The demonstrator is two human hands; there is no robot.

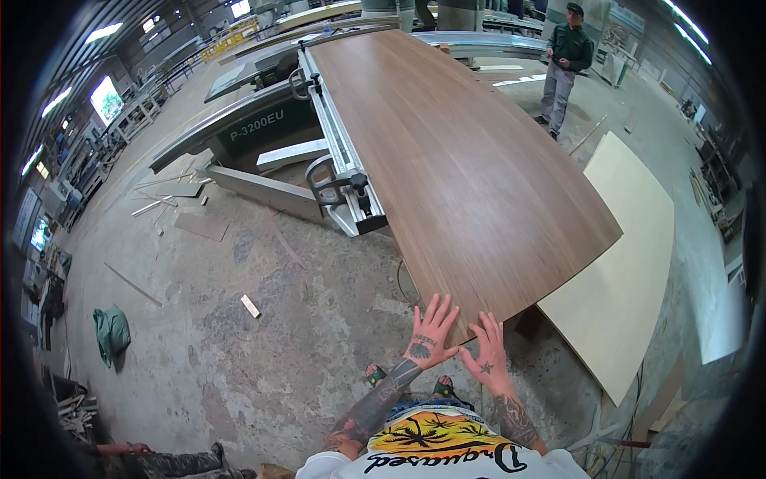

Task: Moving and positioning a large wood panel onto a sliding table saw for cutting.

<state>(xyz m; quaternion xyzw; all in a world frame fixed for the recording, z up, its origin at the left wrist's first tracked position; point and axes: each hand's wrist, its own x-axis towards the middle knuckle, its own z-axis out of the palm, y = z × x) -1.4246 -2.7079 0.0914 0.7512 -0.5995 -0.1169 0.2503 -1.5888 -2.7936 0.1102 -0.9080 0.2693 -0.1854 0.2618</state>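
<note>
My left hand (432, 331) and right hand (488, 351) flat, fingers spread, unclenched, pressing near edge of brown wood panel (447, 160). Panel stretches ahead of fingers across saw surface (339, 152). Pale board (630, 263) on floor, right of fingers.

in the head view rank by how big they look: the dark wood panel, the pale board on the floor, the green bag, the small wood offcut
1. dark wood panel
2. pale board
3. green bag
4. small wood offcut
The panel sits nearer the camera, so its lead over the board is unsure.
</note>
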